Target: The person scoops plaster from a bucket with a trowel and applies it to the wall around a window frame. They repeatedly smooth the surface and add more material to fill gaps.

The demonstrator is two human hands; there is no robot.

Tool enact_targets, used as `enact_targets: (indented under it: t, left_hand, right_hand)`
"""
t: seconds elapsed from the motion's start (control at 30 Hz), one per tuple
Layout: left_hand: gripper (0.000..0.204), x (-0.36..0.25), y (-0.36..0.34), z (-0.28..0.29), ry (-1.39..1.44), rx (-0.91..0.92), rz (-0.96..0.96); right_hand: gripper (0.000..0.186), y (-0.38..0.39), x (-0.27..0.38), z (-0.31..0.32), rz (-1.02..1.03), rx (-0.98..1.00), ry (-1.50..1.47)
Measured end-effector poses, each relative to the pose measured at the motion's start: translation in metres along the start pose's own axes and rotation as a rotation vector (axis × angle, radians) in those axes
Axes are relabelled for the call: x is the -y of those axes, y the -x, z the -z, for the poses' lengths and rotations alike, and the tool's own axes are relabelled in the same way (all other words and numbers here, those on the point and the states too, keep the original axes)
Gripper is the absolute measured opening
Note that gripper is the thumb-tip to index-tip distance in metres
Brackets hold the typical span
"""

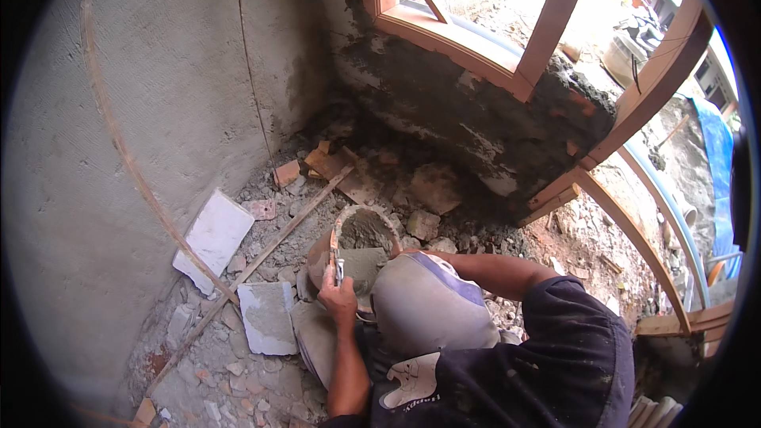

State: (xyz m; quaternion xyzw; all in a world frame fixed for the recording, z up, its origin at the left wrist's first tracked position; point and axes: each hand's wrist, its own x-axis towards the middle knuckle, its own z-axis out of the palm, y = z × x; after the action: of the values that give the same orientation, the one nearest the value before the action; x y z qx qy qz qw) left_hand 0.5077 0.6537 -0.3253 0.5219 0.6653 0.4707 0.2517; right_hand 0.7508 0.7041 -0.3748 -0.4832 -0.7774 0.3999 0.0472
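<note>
A round bucket (pixel 319 257), crusted with cement, stands tilted between my knees with wet grey mortar (pixel 366 231) inside. My left hand (pixel 338 295) is closed at its near left side, around what looks like a plastering trowel (pixel 362 264). Its flat blade is coated in mortar and lies over the bucket's mouth. My right hand (pixel 406 252) reaches the right side of the bucket rim; my raised knee (pixel 428 305) hides most of it, so its fingers do not show.
Broken bricks and rubble cover the floor. Two pale slabs (pixel 265 317) lie left of me, beside a long wooden strip (pixel 277 244). A plastered wall (pixel 174 79) rises at left. Ahead, a wooden window frame (pixel 468 59) sits over a low wall (pixel 444 123) with dark, wet-looking plaster.
</note>
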Motion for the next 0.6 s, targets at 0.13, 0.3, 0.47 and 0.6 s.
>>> enact_targets:
  t: [0.13,0.3,0.47,0.6]
  left_hand:
    - [0.048,-0.019,0.006,-0.015,-0.021,0.049,0.08]
    - [0.051,-0.028,0.002,-0.028,-0.046,-0.014,0.024]
    - [0.05,-0.019,0.007,-0.032,0.004,0.005,0.007]
    - [0.05,-0.019,0.008,-0.043,-0.066,0.071,0.011]
  right_hand:
    - [0.026,-0.031,0.008,-0.006,-0.093,0.051,0.224]
    - [0.024,-0.025,0.012,-0.014,-0.124,0.112,0.282]
    - [0.023,-0.017,0.008,-0.01,-0.119,0.101,0.351]
    - [0.022,-0.003,-0.001,-0.013,-0.064,0.136,0.205]
